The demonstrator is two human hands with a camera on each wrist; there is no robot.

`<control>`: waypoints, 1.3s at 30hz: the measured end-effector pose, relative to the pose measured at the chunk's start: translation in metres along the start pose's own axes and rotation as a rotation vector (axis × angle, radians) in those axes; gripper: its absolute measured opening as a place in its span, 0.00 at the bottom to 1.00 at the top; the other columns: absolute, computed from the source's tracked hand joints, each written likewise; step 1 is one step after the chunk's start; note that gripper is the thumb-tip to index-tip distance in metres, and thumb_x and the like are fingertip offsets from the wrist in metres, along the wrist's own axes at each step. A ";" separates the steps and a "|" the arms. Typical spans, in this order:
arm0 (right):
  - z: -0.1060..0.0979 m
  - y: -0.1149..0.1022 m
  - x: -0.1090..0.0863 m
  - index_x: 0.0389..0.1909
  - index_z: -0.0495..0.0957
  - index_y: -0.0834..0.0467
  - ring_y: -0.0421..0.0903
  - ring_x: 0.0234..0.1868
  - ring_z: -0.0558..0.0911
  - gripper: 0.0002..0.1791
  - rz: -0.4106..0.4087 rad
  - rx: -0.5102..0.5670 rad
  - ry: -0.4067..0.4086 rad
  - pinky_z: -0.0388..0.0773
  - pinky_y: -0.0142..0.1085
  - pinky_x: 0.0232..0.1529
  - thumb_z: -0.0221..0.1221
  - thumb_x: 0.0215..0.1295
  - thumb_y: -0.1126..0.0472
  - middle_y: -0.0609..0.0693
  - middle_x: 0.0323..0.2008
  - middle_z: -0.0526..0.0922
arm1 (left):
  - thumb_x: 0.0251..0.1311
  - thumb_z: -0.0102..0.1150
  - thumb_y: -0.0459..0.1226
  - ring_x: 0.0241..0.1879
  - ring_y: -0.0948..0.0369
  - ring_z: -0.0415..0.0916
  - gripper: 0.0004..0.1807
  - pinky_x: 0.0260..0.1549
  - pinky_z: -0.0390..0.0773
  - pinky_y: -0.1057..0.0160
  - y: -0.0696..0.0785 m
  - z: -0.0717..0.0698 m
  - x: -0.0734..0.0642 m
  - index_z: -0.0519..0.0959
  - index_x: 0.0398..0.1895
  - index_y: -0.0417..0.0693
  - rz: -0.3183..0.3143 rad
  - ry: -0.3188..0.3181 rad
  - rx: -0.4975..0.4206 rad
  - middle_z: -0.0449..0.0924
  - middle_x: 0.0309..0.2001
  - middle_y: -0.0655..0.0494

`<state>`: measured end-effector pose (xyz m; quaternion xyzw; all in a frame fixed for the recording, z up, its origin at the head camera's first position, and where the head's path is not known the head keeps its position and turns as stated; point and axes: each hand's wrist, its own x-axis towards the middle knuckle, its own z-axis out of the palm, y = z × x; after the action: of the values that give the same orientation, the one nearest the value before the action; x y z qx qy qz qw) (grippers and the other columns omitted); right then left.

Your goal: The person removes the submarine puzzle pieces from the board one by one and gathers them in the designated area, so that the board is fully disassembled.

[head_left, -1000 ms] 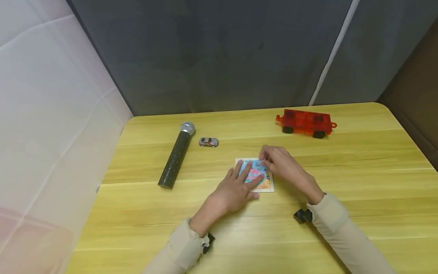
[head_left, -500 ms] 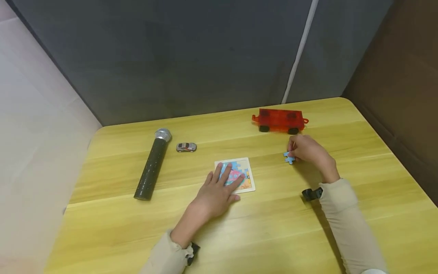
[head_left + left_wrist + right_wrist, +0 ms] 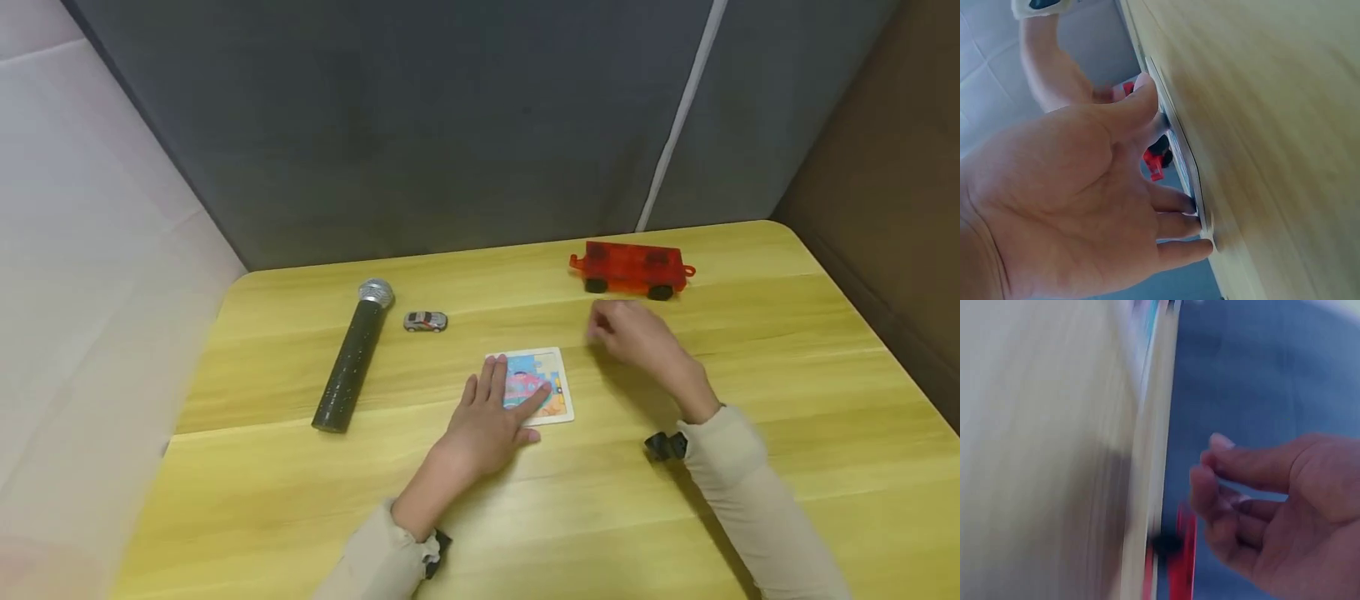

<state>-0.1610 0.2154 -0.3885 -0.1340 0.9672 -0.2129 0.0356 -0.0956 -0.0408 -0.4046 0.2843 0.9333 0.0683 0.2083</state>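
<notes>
A small square jigsaw puzzle (image 3: 522, 379) with a blue, pink and orange picture lies in its pale tray (image 3: 568, 400) on the table. Bare tray shows at its far right corner. My left hand (image 3: 483, 429) rests on the puzzle's left part with straight fingers; the left wrist view shows its fingertips against the tray's edge. To the right of the puzzle, my right hand (image 3: 637, 337) hangs above the table, blurred. In the right wrist view its fingers (image 3: 1205, 487) are loosely curled near the thumb, and no piece shows between them. The loose blue puzzle piece is out of sight.
On the yellow wooden table (image 3: 255, 500), a dark microphone (image 3: 351, 362) with a silver head lies at the left. A small silver toy car (image 3: 425, 322) stands beside it. Behind my right hand is a red toy wagon (image 3: 633, 268). A grey partition (image 3: 450, 125) rises behind the table.
My right hand took a blue puzzle piece from the tray's corner and carried it right; now it is moving back left, no piece visible in it. My left hand stays on the puzzle.
</notes>
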 end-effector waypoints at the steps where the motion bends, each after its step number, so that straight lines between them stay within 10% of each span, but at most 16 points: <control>1: 0.005 -0.009 0.003 0.37 0.85 0.62 0.50 0.34 0.83 0.05 -0.050 0.029 -0.011 0.83 0.47 0.40 0.65 0.77 0.69 0.56 0.35 0.89 | 0.85 0.48 0.55 0.89 0.37 0.33 0.35 0.86 0.50 0.38 0.001 0.000 0.001 0.55 0.90 0.70 0.001 -0.007 0.015 0.35 0.88 0.28; 8: 0.028 -0.051 0.011 0.44 0.84 0.63 0.48 0.37 0.85 0.02 -0.055 0.028 -0.125 0.86 0.43 0.40 0.65 0.76 0.69 0.54 0.38 0.89 | 0.85 0.44 0.58 0.90 0.40 0.32 0.35 0.86 0.51 0.40 0.011 -0.002 0.009 0.53 0.90 0.75 0.001 -0.042 0.086 0.35 0.89 0.31; 25: 0.039 -0.050 0.010 0.39 0.81 0.62 0.49 0.37 0.80 0.04 -0.073 0.126 -0.063 0.81 0.43 0.40 0.66 0.74 0.72 0.54 0.36 0.84 | 0.85 0.40 0.59 0.90 0.42 0.32 0.35 0.86 0.51 0.42 0.011 -0.001 0.006 0.47 0.91 0.79 -0.044 -0.080 0.170 0.34 0.90 0.34; 39: -0.018 0.033 0.000 0.30 0.82 0.61 0.46 0.31 0.74 0.09 -0.009 0.136 -0.234 0.71 0.38 0.35 0.63 0.69 0.75 0.51 0.29 0.82 | 0.85 0.45 0.56 0.90 0.41 0.33 0.36 0.86 0.51 0.40 0.003 -0.001 0.001 0.49 0.91 0.77 -0.054 -0.045 0.120 0.35 0.90 0.33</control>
<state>-0.1714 0.2508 -0.3862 -0.1598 0.9392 -0.2608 0.1563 -0.0953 -0.0380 -0.4036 0.2725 0.9382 0.0003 0.2136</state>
